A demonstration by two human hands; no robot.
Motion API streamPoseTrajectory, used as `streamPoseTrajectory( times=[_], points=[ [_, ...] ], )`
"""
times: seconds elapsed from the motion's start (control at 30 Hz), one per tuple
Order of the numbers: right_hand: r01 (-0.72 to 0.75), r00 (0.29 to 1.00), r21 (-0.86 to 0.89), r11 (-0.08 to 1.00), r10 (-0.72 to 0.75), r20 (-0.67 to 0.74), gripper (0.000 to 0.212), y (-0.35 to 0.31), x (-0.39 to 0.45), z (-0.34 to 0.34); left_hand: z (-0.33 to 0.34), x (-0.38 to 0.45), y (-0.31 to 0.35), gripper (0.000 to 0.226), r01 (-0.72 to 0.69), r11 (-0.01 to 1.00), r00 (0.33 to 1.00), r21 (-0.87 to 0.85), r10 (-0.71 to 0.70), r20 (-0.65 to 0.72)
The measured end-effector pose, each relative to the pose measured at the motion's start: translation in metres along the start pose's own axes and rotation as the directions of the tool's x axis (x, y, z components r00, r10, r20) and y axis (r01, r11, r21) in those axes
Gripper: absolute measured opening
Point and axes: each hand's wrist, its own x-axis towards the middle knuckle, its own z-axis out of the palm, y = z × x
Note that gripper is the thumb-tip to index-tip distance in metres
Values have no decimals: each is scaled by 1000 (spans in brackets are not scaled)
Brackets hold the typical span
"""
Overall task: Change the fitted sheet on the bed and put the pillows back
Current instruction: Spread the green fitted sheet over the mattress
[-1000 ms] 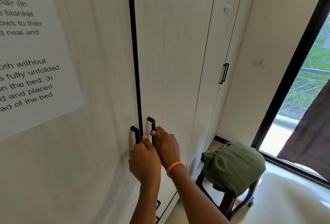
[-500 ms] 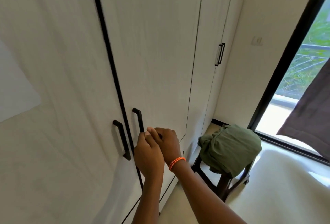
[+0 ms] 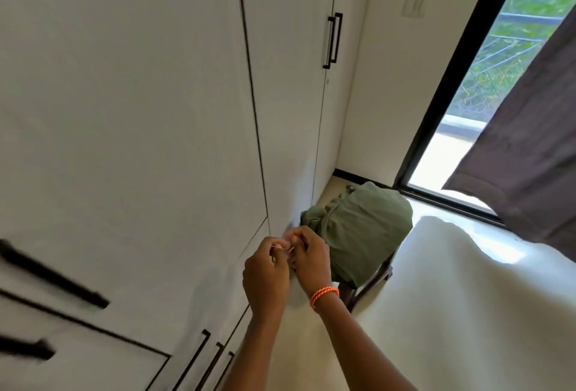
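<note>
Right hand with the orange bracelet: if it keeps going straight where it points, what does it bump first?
Probably the white wardrobe door just ahead of the right hand, though depth is hard to judge. The green bundle sits off to its right.

Daylight enters through the window (image 3: 486, 85) at 2 o'clock, bright, washing out the floor (image 3: 467, 281) below with glare. Wardrobe doors (image 3: 140, 110) evenly lit, soft. Heavy motion blur on the black handles (image 3: 53, 275) at 8 o'clock. Wide-angle bending tilts verticals toward edges.
</note>
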Motion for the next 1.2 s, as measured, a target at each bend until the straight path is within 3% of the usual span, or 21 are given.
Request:
streamPoseTrajectory(
  times=[0.23,0.43,0.6,0.73,0.83,0.93,1.07,1.13,1.2],
  points=[
    [-205,977,-32,978,203,-65,31,84,70,-92,120,25,19,24,65,998,944,14,-66,325],
    [-346,932,-81,935,333,-142,29,152,144,-130,214,80,15,23,87,995,863,48,-100,495],
    [-486,871,-161,859,458,-179,32,220,221,-137,316,148,-12,23,75,990,748,121,-136,649],
    [-652,755,-148,744,619,-216,23,274,271,-145,397,198,-47,22,19,975,615,223,-187,766],
    [-743,667,-151,652,705,-242,11,316,292,-150,444,222,-75,21,-8,972,558,235,-190,808],
    [-817,577,-191,545,760,-299,17,357,299,-158,485,233,-106,39,-80,964,487,255,-186,853],
    [-885,444,-80,459,778,-444,16,390,312,-169,525,235,-139,71,-84,924,341,373,-325,882],
    [-902,406,-98,420,751,-520,29,399,322,-172,534,228,-147,87,-116,911,322,396,-343,882],
    [-936,342,-144,321,733,-587,63,405,330,-173,533,218,-148,97,-190,895,362,403,-317,877]
  ],
)
